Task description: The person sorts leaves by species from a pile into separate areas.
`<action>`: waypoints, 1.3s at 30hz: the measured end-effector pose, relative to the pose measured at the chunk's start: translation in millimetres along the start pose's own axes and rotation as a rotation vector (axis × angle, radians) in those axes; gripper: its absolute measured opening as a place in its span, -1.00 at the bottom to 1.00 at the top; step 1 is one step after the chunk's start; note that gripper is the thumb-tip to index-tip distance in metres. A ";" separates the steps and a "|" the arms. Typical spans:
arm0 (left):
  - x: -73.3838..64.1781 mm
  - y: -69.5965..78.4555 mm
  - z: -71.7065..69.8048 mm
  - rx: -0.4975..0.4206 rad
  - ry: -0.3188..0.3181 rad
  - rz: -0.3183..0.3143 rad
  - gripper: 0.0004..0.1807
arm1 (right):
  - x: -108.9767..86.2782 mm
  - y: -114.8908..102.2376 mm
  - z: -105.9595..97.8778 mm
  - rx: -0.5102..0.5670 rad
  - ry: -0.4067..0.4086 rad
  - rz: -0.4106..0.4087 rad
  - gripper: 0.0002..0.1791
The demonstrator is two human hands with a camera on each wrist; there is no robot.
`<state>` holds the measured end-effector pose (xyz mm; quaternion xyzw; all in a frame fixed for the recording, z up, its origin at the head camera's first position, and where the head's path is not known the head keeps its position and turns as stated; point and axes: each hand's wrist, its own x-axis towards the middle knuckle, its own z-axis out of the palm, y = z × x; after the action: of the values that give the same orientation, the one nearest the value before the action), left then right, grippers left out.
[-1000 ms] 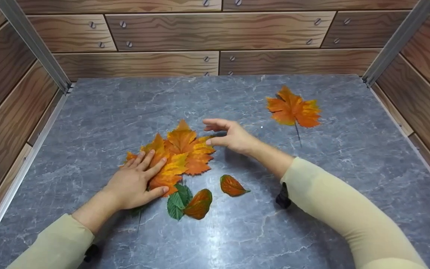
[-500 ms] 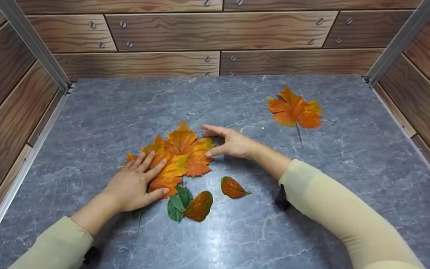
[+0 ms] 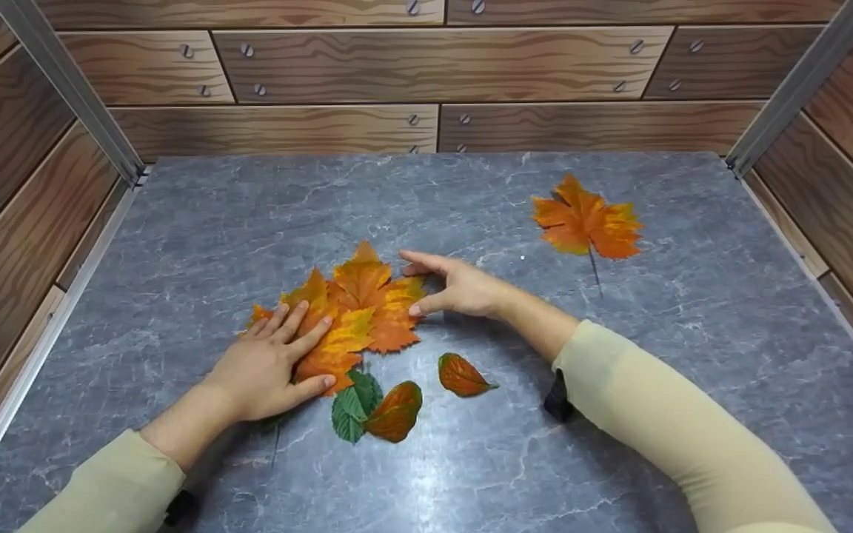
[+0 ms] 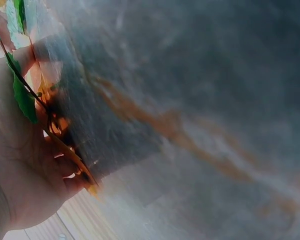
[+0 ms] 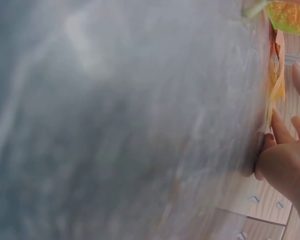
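Nearer the left edge of the table (image 3: 249, 207), overlapping orange leaves (image 3: 345, 337) lie under the flat left hand (image 3: 258, 370), probably against sliding, while the right hand (image 3: 465, 287), fingers parted, grips nothing at their edge.

Plank-patterned walls (image 3: 437, 65) on three sides, metal corner posts (image 3: 69, 92) — a marbled grey tabletop (image 3: 249, 207) with bright glare (image 3: 423, 481).

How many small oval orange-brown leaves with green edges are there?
2: one oval leaf overlaps the serrated green foliage; the other oval leaf lies apart, farther right. The left hand may hide more.
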<state>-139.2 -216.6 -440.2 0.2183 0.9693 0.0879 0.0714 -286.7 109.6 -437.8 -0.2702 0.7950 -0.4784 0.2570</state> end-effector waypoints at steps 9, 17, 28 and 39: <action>-0.1 0.4 -0.4 0.007 -0.001 0.003 -0.06 | -1.1 -1.0 1.1 -0.020 0.004 0.019 0.05; 2.6 -1.0 -0.8 0.016 0.005 0.009 -0.05 | -0.9 -3.1 2.0 -0.008 0.005 0.003 0.03; 2.4 -1.1 0.2 0.008 0.004 0.006 -0.05 | -5.9 -6.3 8.3 -0.031 -0.033 0.001 -0.07; 2.3 -0.8 2.0 0.006 0.002 0.007 -0.05 | -15.1 -13.5 14.2 -0.100 -0.051 0.030 -0.07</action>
<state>-141.2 -216.0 -442.5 0.2216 0.9689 0.0856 0.0694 -263.8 105.6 -429.2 -0.2830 0.8151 -0.4270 0.2705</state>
